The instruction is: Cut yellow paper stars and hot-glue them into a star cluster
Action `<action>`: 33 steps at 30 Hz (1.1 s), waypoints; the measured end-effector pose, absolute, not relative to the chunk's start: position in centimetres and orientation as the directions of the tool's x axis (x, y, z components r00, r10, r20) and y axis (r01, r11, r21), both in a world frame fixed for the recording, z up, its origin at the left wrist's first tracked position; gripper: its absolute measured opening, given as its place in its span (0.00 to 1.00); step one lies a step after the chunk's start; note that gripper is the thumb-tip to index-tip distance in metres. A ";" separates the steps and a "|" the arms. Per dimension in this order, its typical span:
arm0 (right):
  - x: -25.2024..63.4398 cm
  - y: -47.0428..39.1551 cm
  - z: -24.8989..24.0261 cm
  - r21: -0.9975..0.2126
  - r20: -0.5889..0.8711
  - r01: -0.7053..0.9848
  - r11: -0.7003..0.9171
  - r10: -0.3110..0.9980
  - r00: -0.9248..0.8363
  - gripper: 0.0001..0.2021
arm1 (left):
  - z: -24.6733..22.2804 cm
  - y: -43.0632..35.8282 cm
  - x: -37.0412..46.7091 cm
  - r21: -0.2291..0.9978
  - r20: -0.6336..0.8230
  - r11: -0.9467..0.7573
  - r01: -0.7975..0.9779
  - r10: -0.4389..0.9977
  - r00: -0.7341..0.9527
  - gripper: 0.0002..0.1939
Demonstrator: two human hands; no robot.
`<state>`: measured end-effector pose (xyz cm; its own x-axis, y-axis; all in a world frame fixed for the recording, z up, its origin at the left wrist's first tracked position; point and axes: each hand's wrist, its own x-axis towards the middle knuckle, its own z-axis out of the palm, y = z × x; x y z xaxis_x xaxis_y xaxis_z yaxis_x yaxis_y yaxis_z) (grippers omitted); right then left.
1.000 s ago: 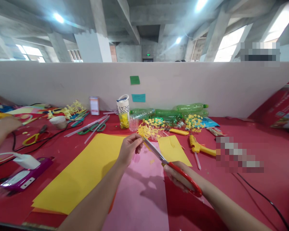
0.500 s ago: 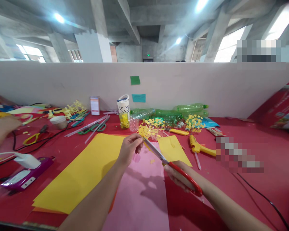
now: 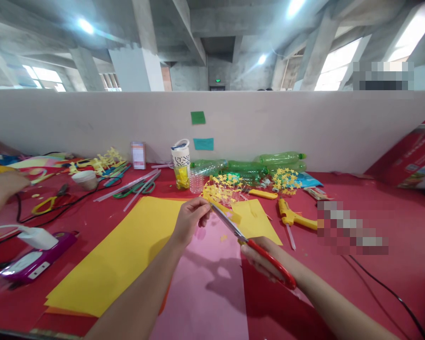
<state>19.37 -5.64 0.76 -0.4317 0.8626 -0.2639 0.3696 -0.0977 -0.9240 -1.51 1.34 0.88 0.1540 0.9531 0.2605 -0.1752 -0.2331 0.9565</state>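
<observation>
My right hand is closed around the red handles of a pair of scissors, whose blades point up and left. The blade tips are at the fingertips of my left hand, which is closed in a pinch. A small piece of yellow paper seems to be between those fingers, mostly hidden by them and the blades. Below both hands lies a pink sheet, with a small yellow scrap on it. A stack of yellow sheets lies left of it, and a smaller yellow sheet to the right.
Beyond my hands stand many yellow stars, green bottles and a white patterned cup. At right lies a yellow glue gun. A purple power strip is at left, near another person's hand.
The scissors' handles have shifted very slightly left, and the blades look a little closer together. My left hand stays nearly in place.
</observation>
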 end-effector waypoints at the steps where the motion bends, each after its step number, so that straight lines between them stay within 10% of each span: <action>1: 19.3 -5.6 0.6 -0.919 -0.278 0.378 -0.110 0.861 -0.426 0.22 | 0.9 1.3 -1.5 0.956 0.265 -0.238 -0.171 0.951 0.159 0.09; 33: 18.6 -5.9 0.8 -0.880 -0.335 0.446 -0.165 0.881 -0.334 0.23 | 1.3 1.0 -1.1 0.946 0.319 -0.305 -0.112 0.937 0.141 0.12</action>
